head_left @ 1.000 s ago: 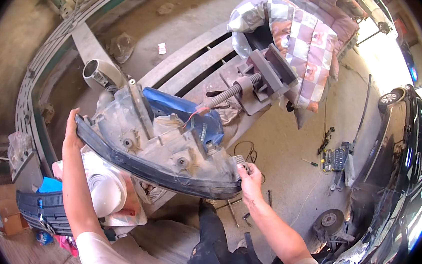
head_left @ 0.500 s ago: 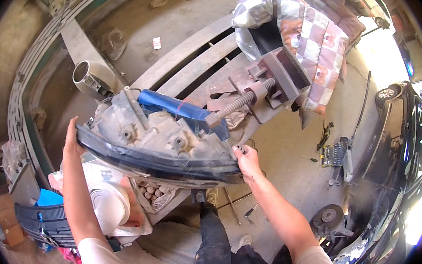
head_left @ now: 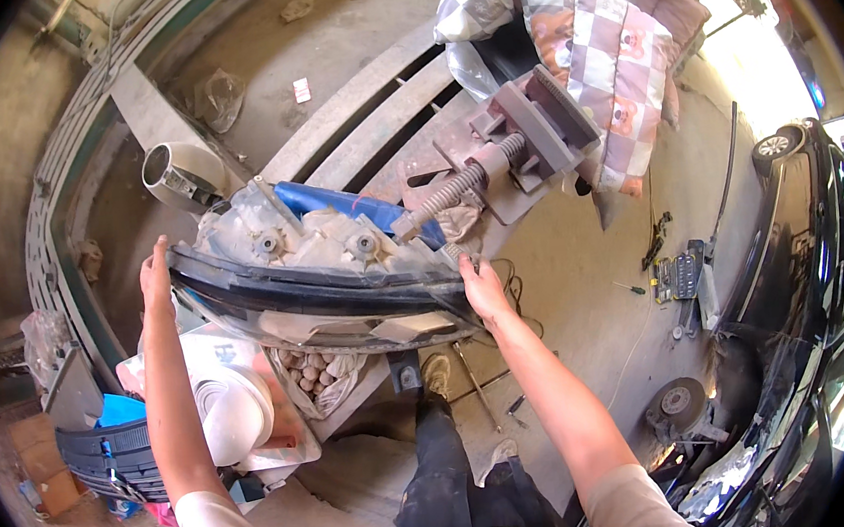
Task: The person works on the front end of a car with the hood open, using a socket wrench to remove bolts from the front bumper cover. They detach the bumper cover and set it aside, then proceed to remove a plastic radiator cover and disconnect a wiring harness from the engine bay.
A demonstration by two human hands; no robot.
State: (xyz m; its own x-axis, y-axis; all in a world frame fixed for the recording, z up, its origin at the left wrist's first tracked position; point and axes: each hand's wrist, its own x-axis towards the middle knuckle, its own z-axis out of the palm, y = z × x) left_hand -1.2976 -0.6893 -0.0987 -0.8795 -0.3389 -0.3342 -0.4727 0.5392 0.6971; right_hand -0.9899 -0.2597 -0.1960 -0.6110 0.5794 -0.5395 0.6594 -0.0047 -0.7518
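Observation:
Both my hands hold a dusty car headlight (head_left: 334, 289) between them. Its pale back housing with round sockets faces up, and a black rim runs along it. Below that rim, part of the clear lens side shows. My left hand (head_left: 155, 279) is closed on the left end, fingertips up at the corner. At the other end, my right hand (head_left: 486, 290) grips the narrower tip, thumb on top. Just beyond the headlight lie a blue wrapped bundle (head_left: 341, 202) and a rusty bench vise (head_left: 522, 149) with a thick screw.
A checked quilt (head_left: 615, 56) lies past the vise. Below the headlight are a bag of round lumps (head_left: 313, 375) and a white coil (head_left: 234, 405). A dark car (head_left: 783, 262) stands at right, near an open tool case (head_left: 677, 276) and a wheel hub (head_left: 677, 402).
The headlight has tilted, so more of its lens side shows beneath the black rim. Both hands keep their hold. The whole view has shifted slightly.

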